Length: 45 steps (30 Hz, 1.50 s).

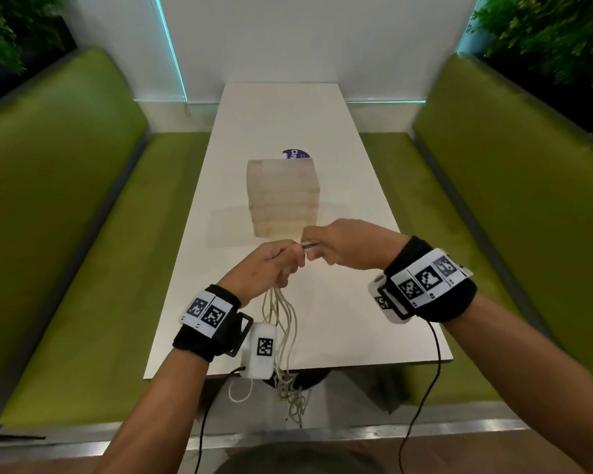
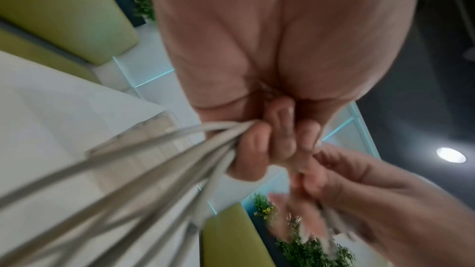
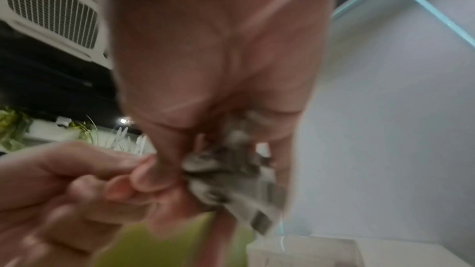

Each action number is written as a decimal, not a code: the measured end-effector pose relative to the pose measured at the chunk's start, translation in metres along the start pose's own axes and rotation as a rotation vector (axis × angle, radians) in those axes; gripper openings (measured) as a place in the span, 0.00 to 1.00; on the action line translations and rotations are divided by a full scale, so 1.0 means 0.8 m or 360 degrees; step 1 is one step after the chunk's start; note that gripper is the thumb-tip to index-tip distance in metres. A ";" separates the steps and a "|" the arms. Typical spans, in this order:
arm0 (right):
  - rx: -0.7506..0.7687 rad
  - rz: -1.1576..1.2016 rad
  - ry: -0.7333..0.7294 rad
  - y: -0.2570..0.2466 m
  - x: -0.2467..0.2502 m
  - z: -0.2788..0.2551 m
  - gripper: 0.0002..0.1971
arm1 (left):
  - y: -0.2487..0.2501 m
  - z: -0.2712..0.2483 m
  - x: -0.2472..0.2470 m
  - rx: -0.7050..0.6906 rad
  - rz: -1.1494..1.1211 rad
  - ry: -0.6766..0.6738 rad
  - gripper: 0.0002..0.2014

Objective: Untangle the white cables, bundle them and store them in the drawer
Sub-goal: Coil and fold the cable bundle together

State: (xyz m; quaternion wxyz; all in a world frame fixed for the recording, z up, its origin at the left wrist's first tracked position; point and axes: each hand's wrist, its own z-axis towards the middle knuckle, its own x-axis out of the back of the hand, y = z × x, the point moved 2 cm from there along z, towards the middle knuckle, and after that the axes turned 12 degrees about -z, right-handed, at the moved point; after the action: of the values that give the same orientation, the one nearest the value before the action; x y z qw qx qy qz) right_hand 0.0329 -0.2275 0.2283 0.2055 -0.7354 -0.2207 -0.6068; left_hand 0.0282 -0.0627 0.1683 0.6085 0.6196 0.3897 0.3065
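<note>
Just in front of the wooden drawer box (image 1: 283,196), above the near half of the white table (image 1: 350,316), the two hands are meeting. The fingers (image 2: 257,149) of the left hand (image 1: 266,268) are curling tightly around the white cables (image 1: 283,319), gripping them all together as one bunch. The right hand (image 1: 348,244) is touching the left one at the fingertips; its fingers (image 3: 164,161) are closing in a narrow pinch on the cable ends, where some small grey connector pieces (image 3: 231,172) are showing, blurred. How many ends it is pinching I cannot tell.

From the left fist the cables are hanging down in several loose strands. They are passing the near edge of the table, on the side away from the drawer box, and their lower parts are dangling below the edge in a small tangle (image 1: 293,395).

Both wrists are wearing black bands with printed square markers, and a small white camera unit is sitting on each band. The drawer box is standing upright on the middle of the table, and its front looks closed. Behind the box a purple round sticker (image 1: 297,154) is lying flat on the table. Green padded benches (image 1: 83,200) are standing along both long sides of the table, to the left and right of the box.
</note>
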 end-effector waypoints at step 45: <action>0.0005 0.1737 0.0244 -0.074 -0.096 0.018 0.19 | 0.006 -0.008 -0.016 -0.0293 -0.0511 0.0594 0.12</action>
State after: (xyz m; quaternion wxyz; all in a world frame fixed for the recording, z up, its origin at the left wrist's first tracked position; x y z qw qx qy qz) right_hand -0.0024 -0.1771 0.1522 0.5069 -0.6965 0.2074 -0.4636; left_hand 0.0168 -0.0706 0.1749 0.6209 0.4245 0.5590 0.3491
